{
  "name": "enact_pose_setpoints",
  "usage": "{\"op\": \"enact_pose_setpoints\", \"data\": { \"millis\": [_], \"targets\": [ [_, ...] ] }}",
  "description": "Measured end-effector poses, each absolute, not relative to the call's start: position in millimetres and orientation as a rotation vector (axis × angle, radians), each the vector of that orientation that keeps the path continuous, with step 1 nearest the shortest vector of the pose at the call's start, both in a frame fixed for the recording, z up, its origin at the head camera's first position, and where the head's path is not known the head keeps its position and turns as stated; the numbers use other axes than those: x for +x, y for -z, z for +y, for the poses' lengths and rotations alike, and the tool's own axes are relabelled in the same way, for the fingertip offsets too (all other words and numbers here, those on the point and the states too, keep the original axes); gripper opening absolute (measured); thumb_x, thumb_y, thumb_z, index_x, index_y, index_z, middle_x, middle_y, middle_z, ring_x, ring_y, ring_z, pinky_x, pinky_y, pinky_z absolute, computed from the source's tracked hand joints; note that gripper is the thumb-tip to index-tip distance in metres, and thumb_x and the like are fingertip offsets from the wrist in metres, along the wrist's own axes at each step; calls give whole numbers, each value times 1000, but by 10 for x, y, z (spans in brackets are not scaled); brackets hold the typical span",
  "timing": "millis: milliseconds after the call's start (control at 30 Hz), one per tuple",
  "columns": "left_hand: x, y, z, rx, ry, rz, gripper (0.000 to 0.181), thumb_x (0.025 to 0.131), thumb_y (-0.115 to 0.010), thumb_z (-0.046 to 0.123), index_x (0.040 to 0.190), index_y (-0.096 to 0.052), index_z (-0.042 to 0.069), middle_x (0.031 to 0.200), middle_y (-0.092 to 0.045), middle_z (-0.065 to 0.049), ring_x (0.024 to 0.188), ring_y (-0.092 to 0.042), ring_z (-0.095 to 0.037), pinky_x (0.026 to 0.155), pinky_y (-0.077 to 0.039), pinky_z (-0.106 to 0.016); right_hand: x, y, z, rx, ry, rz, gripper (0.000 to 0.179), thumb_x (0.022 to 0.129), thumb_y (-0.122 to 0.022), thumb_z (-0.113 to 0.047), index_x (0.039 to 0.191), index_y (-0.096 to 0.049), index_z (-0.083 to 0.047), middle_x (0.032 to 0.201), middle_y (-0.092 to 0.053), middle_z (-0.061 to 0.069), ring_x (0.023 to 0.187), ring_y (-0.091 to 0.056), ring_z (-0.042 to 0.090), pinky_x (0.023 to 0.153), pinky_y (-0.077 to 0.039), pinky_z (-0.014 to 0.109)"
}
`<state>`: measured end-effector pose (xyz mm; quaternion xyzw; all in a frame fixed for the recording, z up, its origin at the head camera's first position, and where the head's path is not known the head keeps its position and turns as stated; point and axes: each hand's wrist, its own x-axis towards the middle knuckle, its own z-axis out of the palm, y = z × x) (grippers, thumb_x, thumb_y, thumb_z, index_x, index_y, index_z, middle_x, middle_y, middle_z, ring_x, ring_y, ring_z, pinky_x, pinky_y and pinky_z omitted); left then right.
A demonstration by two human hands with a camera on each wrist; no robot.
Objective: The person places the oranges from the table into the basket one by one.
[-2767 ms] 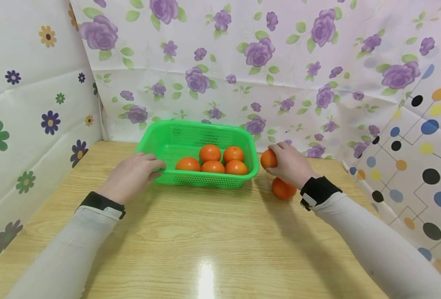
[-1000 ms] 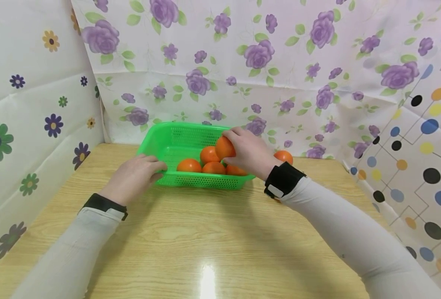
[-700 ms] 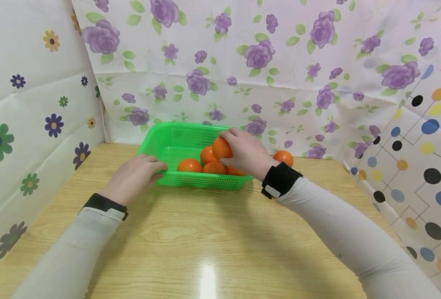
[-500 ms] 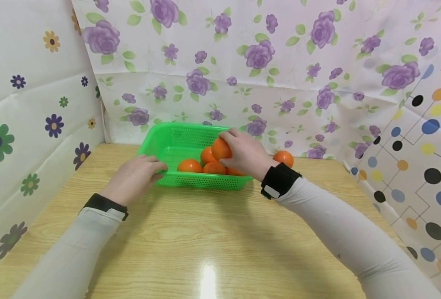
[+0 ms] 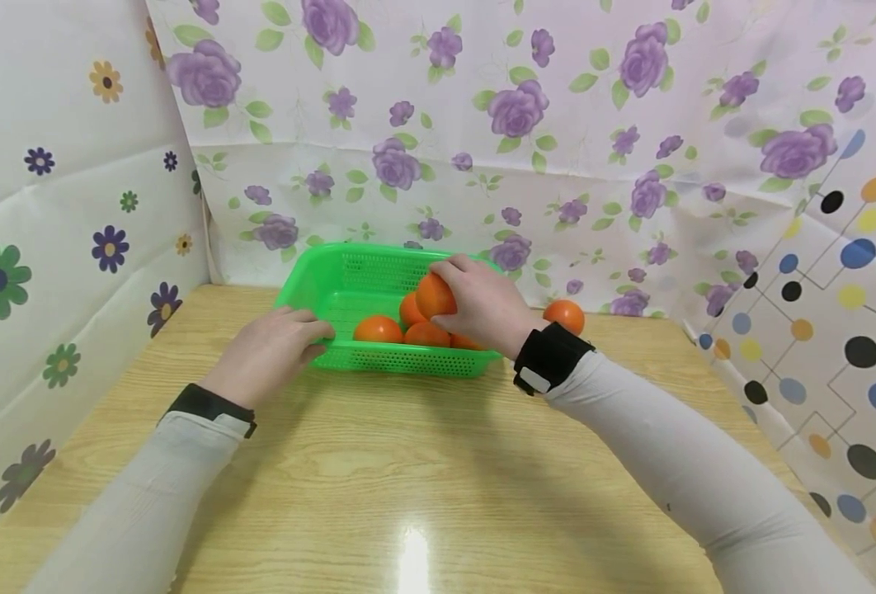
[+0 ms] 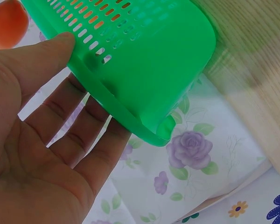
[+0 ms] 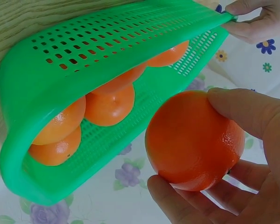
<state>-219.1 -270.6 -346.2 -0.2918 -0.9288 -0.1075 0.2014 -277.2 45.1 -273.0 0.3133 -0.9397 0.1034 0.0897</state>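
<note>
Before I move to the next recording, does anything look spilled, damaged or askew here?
Nothing stands out: the green basket sits upright on the table, with no visible damage or spill. An orange fruit lies outside it, to the right, which hardly looks odd.

From my end, I could read no text, label, brand, number or sign in any of the three views. The pale patch [image 5: 534,379] on the right wristband [image 5: 559,351] and the green basket [image 5: 404,360] showed me nothing legible.
</note>
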Motion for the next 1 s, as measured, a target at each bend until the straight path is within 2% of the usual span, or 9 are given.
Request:
{"op": "enact_pose_setpoints", "data": {
  "millis": [667, 1000],
  "targets": [
    [-2204, 3470, -2700, -805, 286, -2604, 20, 92, -89, 3, 111, -83, 9, 106, -78, -8, 96, -70, -31, 85, -63, -47, -2911, 2732, 211, 886, -276, -2855, 71, 98, -87, -30, 158, -56, -10, 148, -60, 13, 122, -66, 31, 99, -60, 44],
    [-2202, 3468, -2702, -803, 294, -2607, 19, 93, -88, 3, 110, -82, 9, 105, -77, -8, 95, -69, -31, 84, -62, -47, -2975, 2727, 63, 890, -338, -2876, 76, 96, -89, -26, 161, -54, -9, 150, -59, 13, 122, -65, 31, 99, -59, 45]
  ]
}}
